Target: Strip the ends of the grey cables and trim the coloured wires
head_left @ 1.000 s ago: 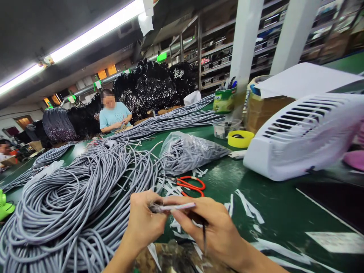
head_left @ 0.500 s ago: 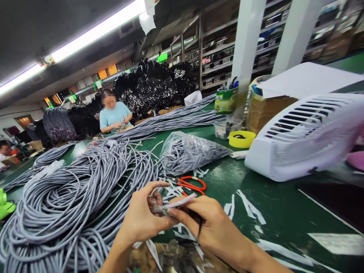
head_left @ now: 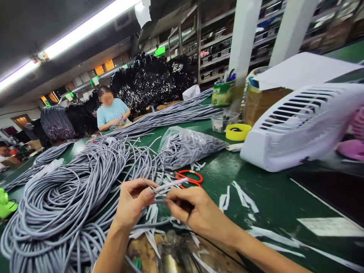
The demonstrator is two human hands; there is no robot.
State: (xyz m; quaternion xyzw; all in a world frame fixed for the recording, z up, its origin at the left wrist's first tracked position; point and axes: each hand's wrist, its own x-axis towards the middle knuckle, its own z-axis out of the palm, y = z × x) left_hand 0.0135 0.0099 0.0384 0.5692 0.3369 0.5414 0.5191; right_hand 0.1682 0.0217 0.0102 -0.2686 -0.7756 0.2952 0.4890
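Observation:
My left hand (head_left: pixel 132 203) is closed, thumb and forefinger pinching a pale grey cable piece (head_left: pixel 172 184) whose end points up to the right. Thin strands seem to show at its fingertips, too fine to make out. My right hand (head_left: pixel 196 210) is closed close beside it, fingertips pinched at a grey cable (head_left: pixel 159 201) that spans the small gap between both hands. A thin black cord (head_left: pixel 218 250) runs out beneath my right hand. Just beyond the hands lie red-handled scissors (head_left: pixel 196 175), partly covered by the cable piece.
Coiled grey cables (head_left: pixel 71 193) fill the left of the green table. Behind the hands lies a clear bag of cut grey pieces (head_left: pixel 184 148). White strips (head_left: pixel 246 197) are scattered rightward, near a white fan-like appliance (head_left: pixel 284 132) and yellow tape roll (head_left: pixel 238 132). A co-worker (head_left: pixel 112 110) sits opposite.
My left hand has turned and its fingers have closed into a pinch. The hands have drawn slightly apart, and the grey cable between them now shows. The view has shifted a little.

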